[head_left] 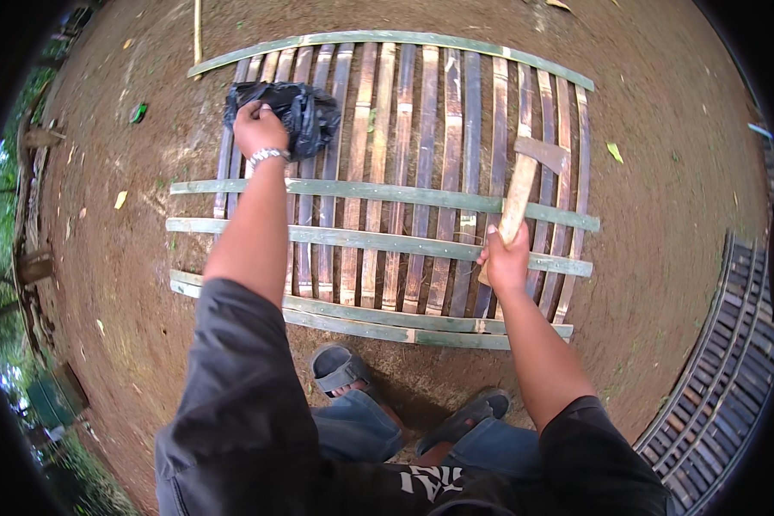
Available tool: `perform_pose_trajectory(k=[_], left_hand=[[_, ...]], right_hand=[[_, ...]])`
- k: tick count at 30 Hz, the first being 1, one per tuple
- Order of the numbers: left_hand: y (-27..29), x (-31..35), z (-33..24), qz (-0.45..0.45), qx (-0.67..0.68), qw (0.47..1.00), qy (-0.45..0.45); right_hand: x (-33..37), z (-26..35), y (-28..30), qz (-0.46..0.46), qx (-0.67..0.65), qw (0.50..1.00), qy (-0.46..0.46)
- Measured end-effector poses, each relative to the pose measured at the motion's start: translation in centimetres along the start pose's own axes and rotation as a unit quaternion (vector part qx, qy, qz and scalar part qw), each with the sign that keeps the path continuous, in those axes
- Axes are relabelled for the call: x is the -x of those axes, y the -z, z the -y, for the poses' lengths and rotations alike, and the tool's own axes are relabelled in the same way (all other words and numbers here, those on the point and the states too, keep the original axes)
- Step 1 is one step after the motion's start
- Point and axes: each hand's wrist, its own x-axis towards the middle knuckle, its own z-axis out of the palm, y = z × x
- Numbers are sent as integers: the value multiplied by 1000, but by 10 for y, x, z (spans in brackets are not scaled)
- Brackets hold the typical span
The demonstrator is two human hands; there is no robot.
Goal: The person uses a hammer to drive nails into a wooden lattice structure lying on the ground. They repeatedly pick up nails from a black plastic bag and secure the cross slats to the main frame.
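Note:
A panel of bamboo slats point(404, 155) lies flat on the dirt, crossed by several green bamboo rails point(387, 193). My left hand point(258, 129), with a metal bracelet at the wrist, reaches to the panel's far left corner and rests on a crumpled black plastic bag point(305, 112). My right hand point(506, 258) grips the wooden handle of a hammer point(525, 185), whose rusty head point(542, 153) rests on the slats at the right.
My feet in grey sandals point(340, 368) stand at the panel's near edge. A second slatted panel point(722, 378) lies at the lower right. Brown soil surrounds the work, with scattered leaves and a thin stick point(198, 34) at the far left.

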Motion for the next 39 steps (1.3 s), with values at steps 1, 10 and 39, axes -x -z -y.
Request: perform_pose_trajectory(k=[1, 10, 39], left_hand=[[-4, -10, 10, 106, -112, 987, -35], [-19, 14, 1, 244, -346, 901, -100], [1, 10, 2, 154, -149, 975, -52]], right_hand=[[-1, 1, 3, 0, 10, 1000, 1], [-2, 2, 7, -25, 41, 999, -12], [-7, 0, 4, -43, 55, 998, 4]])
